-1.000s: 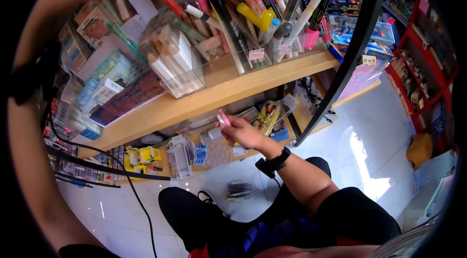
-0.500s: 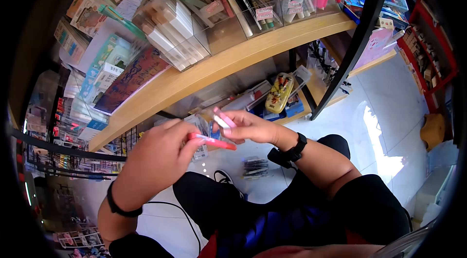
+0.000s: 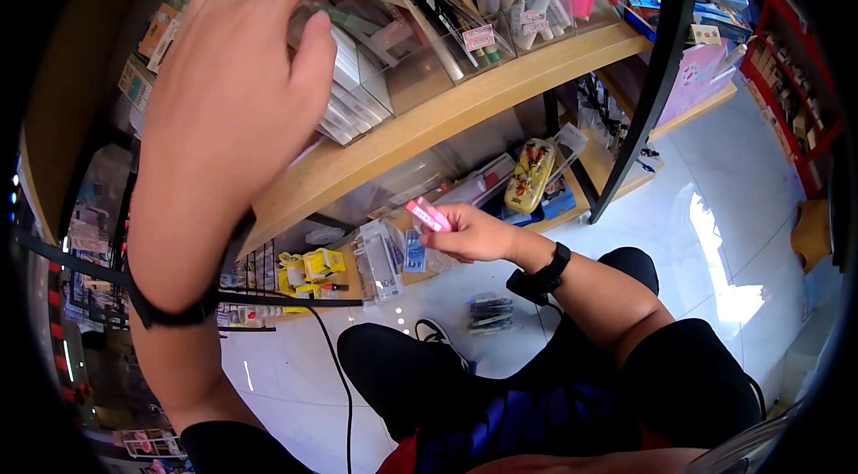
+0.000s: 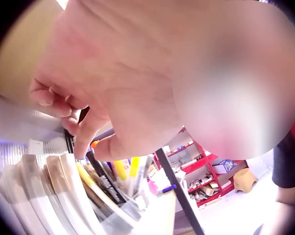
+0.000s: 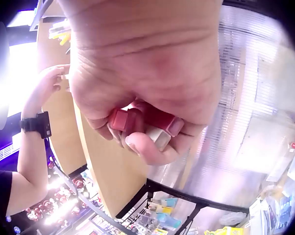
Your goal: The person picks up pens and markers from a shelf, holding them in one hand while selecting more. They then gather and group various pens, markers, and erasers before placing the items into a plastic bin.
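1. The step in hand looked like sorting pens at the display. The right hand (image 3: 469, 237) waited low with a small bundle, and the left hand (image 3: 232, 90) was up at the clear bins (image 3: 407, 72) on the wooden shelf (image 3: 429, 130).
2. The right hand's fingers (image 5: 147, 147) were curled tight round the pink markers (image 3: 427, 215). In the right wrist view the thumb pressed the bundle (image 5: 142, 125) against the bent fingers, and red and white ends stuck out just past the fingertips.
3. The left hand's fingers (image 4: 54, 98) were curled and drawn together right above the white-barrelled markers (image 4: 54, 191). The index finger pointed down among the upright pens.
4. A dark sliver showed between those fingers in the left wrist view. I could not tell whether they pinched a pen or only brushed the ones standing in the bin.
5. The bundle sat inside the right hand's grasp, well apart from the left fingers and below them, in front of the lower shelf.
6. By my judgement, any further move at the bins called for a narrow, careful pinch, because the pens stood packed close and leaned on one another. A neighbour could easily have been knocked or dragged along.
7. The right hand's hold seemed firm enough, though several slim barrels in one fist could have slid if it loosened.
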